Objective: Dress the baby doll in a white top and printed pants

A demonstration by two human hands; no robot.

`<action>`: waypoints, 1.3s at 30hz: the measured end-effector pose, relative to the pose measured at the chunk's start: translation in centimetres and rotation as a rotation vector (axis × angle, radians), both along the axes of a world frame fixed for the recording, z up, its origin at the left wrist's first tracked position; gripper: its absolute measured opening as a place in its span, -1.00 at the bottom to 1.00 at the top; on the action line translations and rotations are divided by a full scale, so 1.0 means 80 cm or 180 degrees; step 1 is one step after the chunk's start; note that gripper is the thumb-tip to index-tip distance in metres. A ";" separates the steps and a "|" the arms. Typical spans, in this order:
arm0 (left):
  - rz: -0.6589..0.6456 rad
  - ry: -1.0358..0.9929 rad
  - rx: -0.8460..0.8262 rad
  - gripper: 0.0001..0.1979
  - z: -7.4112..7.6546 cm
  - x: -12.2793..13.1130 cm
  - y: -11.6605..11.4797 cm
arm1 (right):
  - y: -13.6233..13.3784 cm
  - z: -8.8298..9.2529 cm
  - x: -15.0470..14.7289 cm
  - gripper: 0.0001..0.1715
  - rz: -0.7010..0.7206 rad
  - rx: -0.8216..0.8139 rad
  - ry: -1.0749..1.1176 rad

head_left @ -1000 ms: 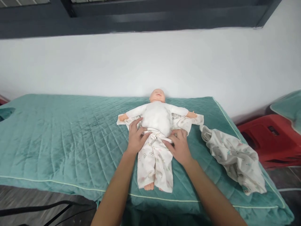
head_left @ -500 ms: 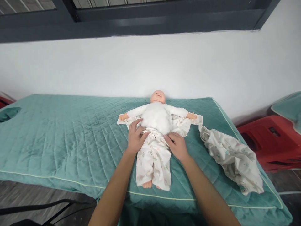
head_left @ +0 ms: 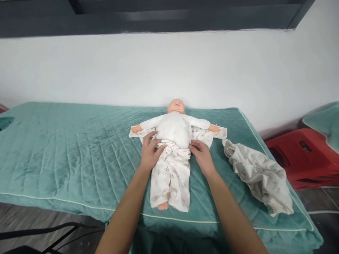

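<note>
A baby doll (head_left: 174, 128) with a white cloth body lies on its back, arms stretched out to both sides. Patterned white pants (head_left: 171, 176) cover its legs, the waistband bunched at the belly. My left hand (head_left: 150, 151) grips the waistband at the left side, thumb over the cloth and index finger stretched along the doll's flank. At the other side my right hand (head_left: 201, 155) pinches the waistband's edge between thumb and fingers. An opened patterned shirt (head_left: 202, 135) is spread beneath the doll, under its arms. Fingertips are partly hidden in the cloth.
A crumpled patterned white cloth (head_left: 261, 174) lies to the right on the green quilted bed cover (head_left: 66, 151). Beyond the bed's right edge stands a red plastic stool (head_left: 304, 155). A white wall (head_left: 159, 70) rises behind the bed. A dark bar (head_left: 39, 233) is at lower left.
My right hand has moved up slightly to the side of the waistband, which now sits more bunched there. My left hand stays at its side. The view has tilted down a little.
</note>
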State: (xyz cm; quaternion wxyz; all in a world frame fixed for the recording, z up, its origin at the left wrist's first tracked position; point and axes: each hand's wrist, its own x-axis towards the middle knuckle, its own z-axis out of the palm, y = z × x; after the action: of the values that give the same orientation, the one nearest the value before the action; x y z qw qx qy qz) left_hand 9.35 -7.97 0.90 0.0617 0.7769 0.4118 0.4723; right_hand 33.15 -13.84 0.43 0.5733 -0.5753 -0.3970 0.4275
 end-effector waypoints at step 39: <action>-0.0010 -0.0318 -0.0410 -0.79 0.004 0.006 -0.010 | 0.022 0.007 -0.008 -0.57 -0.0128 0.0884 -0.1872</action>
State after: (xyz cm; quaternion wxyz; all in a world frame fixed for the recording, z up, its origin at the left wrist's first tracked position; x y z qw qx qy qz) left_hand 9.86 -8.81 1.23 0.1328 0.7474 0.4365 0.4829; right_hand 32.52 -12.12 0.97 0.5154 -0.5982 -0.5886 0.1733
